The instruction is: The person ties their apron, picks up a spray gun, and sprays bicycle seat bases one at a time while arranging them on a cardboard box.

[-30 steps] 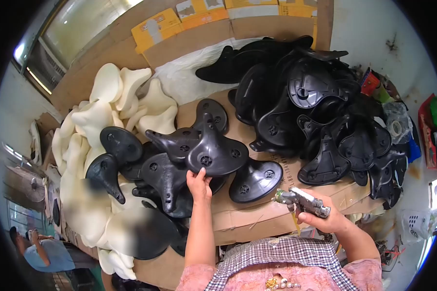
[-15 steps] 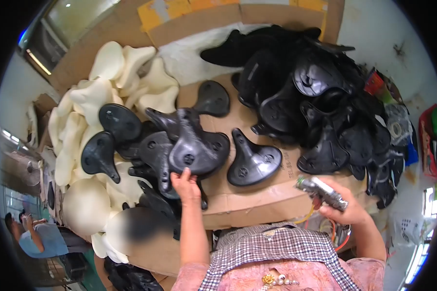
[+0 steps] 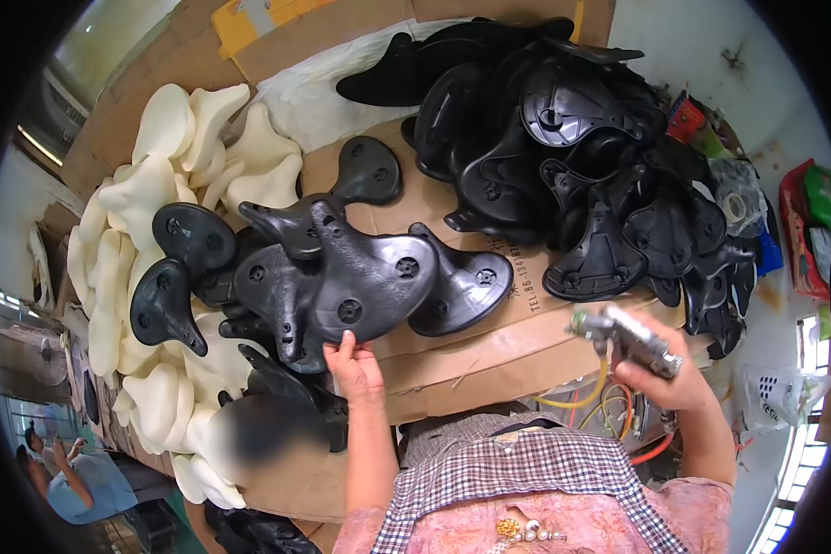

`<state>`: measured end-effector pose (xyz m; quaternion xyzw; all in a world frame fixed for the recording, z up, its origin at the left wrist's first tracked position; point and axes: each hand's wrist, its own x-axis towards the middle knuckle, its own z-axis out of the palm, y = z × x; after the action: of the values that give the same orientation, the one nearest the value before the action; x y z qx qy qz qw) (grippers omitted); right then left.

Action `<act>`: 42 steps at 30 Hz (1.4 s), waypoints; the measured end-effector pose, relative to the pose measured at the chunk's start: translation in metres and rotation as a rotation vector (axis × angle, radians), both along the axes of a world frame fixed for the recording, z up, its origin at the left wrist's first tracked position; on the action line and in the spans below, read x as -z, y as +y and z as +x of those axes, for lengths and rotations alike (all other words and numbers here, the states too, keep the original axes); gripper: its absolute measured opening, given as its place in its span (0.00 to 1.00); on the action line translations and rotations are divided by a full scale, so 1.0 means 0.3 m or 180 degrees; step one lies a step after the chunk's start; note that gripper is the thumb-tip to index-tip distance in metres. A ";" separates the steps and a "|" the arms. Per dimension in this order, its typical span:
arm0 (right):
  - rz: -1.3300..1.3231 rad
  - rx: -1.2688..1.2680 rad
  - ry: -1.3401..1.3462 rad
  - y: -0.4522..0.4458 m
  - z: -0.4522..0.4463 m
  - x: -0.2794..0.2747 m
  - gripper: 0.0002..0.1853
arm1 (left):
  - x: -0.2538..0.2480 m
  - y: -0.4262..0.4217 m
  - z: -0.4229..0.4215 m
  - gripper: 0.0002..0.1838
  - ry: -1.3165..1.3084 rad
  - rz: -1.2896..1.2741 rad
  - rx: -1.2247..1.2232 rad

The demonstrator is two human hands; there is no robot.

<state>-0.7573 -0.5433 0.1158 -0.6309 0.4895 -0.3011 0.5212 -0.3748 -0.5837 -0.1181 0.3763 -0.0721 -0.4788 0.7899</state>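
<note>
My left hand [image 3: 355, 371] pinches the near edge of a black plastic bicycle saddle base [image 3: 371, 277], thumb on top. The base is tilted, its narrow nose toward the upper left, above other black bases. My right hand [image 3: 660, 377] is wrapped around a metal spray gun [image 3: 632, 338], its nozzle end toward the left, over the near edge of the work surface. A yellow hose [image 3: 572, 401] hangs below the gun. Another saddle base [image 3: 474, 284] lies just right of the held one, partly covered by it.
Cream foam saddle pads [image 3: 111, 268] are heaped at the left. A large pile of black saddle bases [image 3: 586, 245] fills the right of the cardboard surface [image 3: 452, 362]. A person [image 3: 88, 475] is at the far left. Plastic bags [image 3: 776, 397] hang at the right.
The held saddle base has turned, its nose swinging left, and appears larger and closer to the camera. It now overlaps the base on its right. The spray gun has shifted slightly; the view has moved.
</note>
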 end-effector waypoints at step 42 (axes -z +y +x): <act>-0.0250 -0.0222 -0.0260 -0.092 0.072 0.201 0.30 | -0.048 -0.182 -0.039 0.18 -0.0935 0.1096 0.1235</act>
<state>-0.7357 -0.5710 0.0556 -0.6547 0.4334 -0.3273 0.5257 -0.3866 -0.6384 -0.1037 0.5492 -0.1740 -0.5665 0.5892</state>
